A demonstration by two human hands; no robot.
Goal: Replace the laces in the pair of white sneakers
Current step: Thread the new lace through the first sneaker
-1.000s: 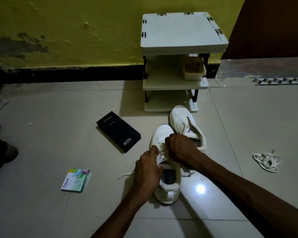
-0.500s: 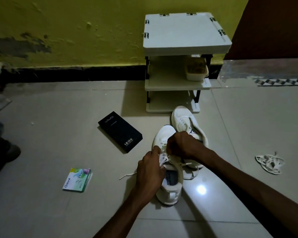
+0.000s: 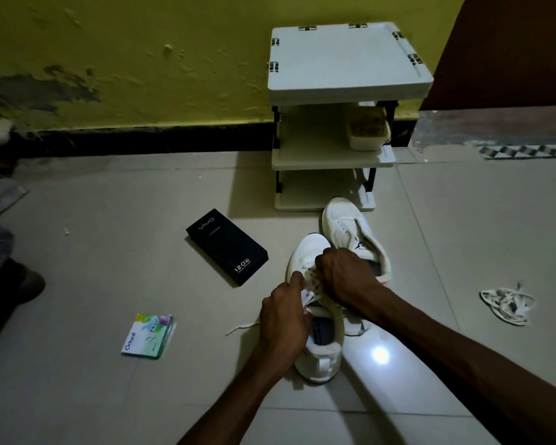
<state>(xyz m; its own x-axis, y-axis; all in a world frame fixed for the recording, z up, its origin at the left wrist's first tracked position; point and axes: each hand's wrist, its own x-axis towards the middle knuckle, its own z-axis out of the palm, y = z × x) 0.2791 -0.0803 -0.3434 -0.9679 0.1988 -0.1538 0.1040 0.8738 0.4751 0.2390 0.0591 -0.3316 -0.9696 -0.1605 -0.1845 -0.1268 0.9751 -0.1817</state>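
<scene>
Two white sneakers lie on the tiled floor. The near sneaker [image 3: 321, 354] points away from me, heel toward me. My left hand [image 3: 284, 319] grips its left side and pinches the white lace [image 3: 308, 295] over the eyelets. My right hand [image 3: 344, 274] is curled over the tongue area, pinching the same lace. A loose lace end [image 3: 241, 327] trails on the floor to the left. The far sneaker [image 3: 347, 229] lies behind, with no lace visible. A bundle of white laces [image 3: 507, 305] lies on the floor at right.
A white three-tier rack [image 3: 347, 59] stands against the yellow wall, a food tub [image 3: 368, 130] on its middle shelf. A black phone box [image 3: 227, 245] and a small Odonil packet [image 3: 148, 335] lie left of the shoes. Another person's foot [image 3: 23, 281] shows at far left.
Both hands stay on the near sneaker's lace; they have shifted slightly, with the right hand drawn a little closer to the left over the eyelets.
</scene>
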